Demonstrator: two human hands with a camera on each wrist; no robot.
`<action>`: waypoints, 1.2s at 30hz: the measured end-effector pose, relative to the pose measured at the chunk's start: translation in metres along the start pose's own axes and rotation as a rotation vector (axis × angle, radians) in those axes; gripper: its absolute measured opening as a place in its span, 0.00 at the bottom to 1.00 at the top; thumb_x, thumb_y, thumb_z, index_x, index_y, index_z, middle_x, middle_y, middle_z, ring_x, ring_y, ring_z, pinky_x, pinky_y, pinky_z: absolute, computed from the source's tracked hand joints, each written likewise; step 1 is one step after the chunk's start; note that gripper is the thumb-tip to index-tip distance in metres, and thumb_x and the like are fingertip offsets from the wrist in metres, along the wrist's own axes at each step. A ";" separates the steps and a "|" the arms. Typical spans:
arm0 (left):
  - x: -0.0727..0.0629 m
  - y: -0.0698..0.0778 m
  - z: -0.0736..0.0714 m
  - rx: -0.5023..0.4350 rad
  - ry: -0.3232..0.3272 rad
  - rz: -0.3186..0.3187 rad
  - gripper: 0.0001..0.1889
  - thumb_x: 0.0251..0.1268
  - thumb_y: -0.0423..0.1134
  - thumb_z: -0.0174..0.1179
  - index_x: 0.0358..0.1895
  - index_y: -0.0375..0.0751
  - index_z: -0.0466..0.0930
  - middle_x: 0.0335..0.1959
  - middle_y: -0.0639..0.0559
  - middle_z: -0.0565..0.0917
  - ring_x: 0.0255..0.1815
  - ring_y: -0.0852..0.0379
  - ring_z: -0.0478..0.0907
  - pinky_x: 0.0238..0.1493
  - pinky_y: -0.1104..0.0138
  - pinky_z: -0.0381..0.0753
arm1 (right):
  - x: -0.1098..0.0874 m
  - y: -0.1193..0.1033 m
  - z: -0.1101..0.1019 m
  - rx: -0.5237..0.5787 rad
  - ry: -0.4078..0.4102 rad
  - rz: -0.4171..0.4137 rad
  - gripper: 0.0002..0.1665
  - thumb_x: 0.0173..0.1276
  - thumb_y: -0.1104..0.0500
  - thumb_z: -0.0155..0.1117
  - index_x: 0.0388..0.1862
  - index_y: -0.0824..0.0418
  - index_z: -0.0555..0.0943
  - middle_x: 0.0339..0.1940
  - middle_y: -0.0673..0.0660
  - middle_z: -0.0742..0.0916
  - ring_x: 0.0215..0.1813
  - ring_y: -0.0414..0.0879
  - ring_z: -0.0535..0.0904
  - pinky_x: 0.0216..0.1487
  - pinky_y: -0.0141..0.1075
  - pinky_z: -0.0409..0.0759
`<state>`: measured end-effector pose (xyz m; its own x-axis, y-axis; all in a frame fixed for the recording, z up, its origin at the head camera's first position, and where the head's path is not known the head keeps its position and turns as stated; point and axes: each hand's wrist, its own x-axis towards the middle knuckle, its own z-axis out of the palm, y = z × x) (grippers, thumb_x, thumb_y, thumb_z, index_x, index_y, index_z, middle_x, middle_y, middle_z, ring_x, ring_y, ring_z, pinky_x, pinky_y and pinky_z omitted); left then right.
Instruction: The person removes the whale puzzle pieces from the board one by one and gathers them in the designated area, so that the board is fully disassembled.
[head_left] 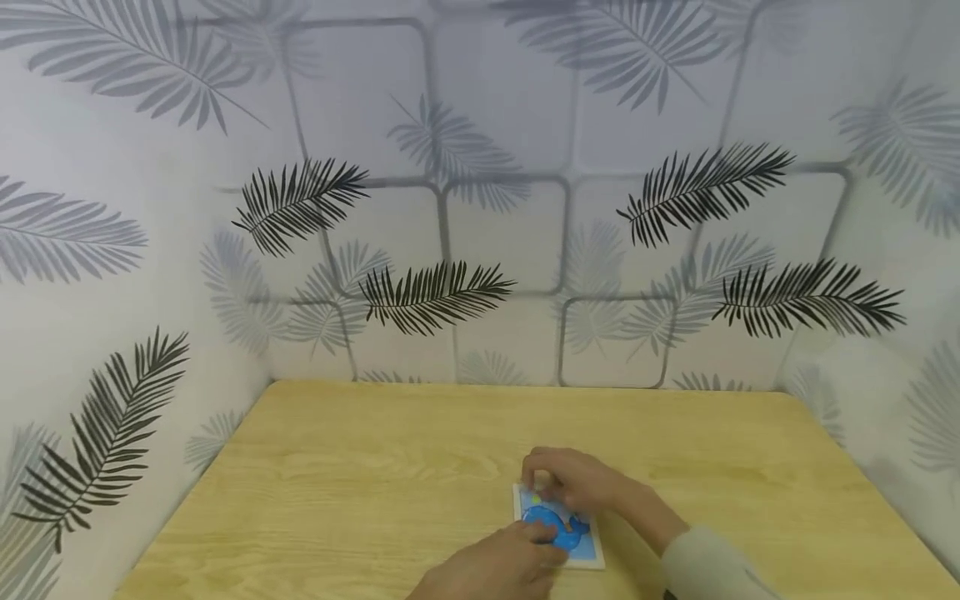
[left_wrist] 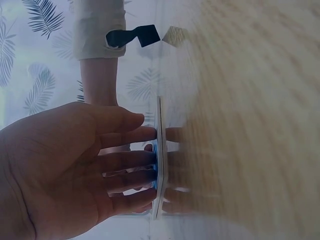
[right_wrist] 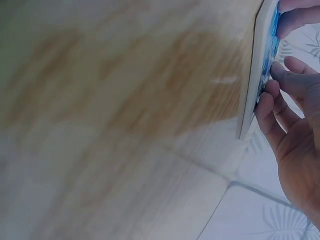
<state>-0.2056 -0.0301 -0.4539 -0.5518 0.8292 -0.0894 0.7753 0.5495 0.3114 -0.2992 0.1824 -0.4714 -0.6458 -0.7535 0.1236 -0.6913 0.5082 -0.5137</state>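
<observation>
A small flat picture board with a white border and light-blue field lies on the table, bearing a glossy blue animal-like figure. My left hand reaches in from the near side; in the left wrist view its fingers extend fairly straight, tips touching the board's face. At the far edge is my right hand, fingers bent downward. The right wrist view shows its thumb and fingertips close together against the board; whether they pinch a piece is hidden.
The board rests on a light wood-grain table, whose far edge meets a wall patterned with feather-like leaves. Similar panels rise on the left and right. A pale sleeve covers the right forearm.
</observation>
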 end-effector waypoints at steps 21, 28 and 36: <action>0.016 -0.024 0.029 0.009 -0.023 -0.007 0.19 0.82 0.49 0.54 0.70 0.55 0.78 0.73 0.58 0.75 0.76 0.55 0.69 0.71 0.60 0.75 | -0.005 0.002 -0.001 0.066 -0.005 0.019 0.12 0.70 0.56 0.73 0.50 0.57 0.89 0.49 0.50 0.87 0.34 0.31 0.76 0.37 0.29 0.82; 0.003 -0.001 0.003 -0.048 -0.032 -0.073 0.19 0.80 0.47 0.57 0.69 0.52 0.80 0.73 0.57 0.76 0.76 0.57 0.69 0.72 0.63 0.73 | -0.007 0.007 0.000 0.101 0.030 0.018 0.11 0.78 0.57 0.63 0.49 0.58 0.89 0.47 0.47 0.88 0.40 0.32 0.79 0.41 0.30 0.82; 0.004 -0.003 0.004 -0.058 -0.041 -0.067 0.20 0.80 0.46 0.57 0.70 0.52 0.79 0.74 0.57 0.75 0.76 0.57 0.69 0.72 0.62 0.73 | -0.013 0.005 -0.004 0.227 0.138 0.107 0.10 0.82 0.55 0.57 0.47 0.55 0.86 0.43 0.52 0.90 0.26 0.39 0.83 0.33 0.32 0.85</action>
<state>-0.2089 -0.0278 -0.4589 -0.5880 0.7948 -0.1503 0.7172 0.5982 0.3574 -0.2950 0.1963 -0.4722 -0.7598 -0.6288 0.1652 -0.5368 0.4635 -0.7050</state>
